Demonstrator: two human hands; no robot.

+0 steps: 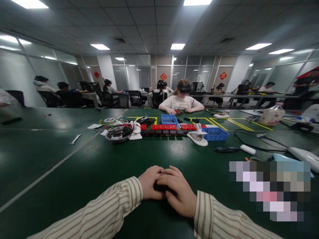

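My left hand [151,183] and my right hand [178,191] meet above the near part of the green table [99,186]. The fingers of both are bent, and the right fingertips lie over the left hand's fingers. Between the palms is a dark gap; I cannot make out whether it is shadow or a small dark object. Striped sleeves cover both forearms. Beyond the hands stand a white clamp-like stand [198,135], a row of red and black socket-like blocks [163,129] and a blue bin [216,134].
A metal bowl of dark cables [119,135] stands left of centre, near a wrench [75,139]. A second blue bin [169,119] sits farther back. Cables and a white device [248,149] lie right. Across the table sits a person [183,99] with hands on pliers-like red handles.
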